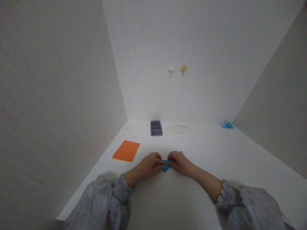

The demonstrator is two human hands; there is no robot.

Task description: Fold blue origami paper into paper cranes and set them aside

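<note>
A small folded piece of blue paper [166, 166] lies on the white table [216, 153], pinched between both hands. My left hand [150, 164] closes its fingertips on the paper's left side. My right hand [179, 162] presses and grips its right side. Only a small blue triangle shows between the fingers; the remainder is hidden under them. Both wrists wear loose, pale patterned sleeves.
A stack of orange paper [126, 150] lies to the left. A dark blurred box [156, 128] stands near the back wall. Finished blue folded paper shapes [227, 125] sit in the far right corner. Two small hooks [177, 69] hang on the wall.
</note>
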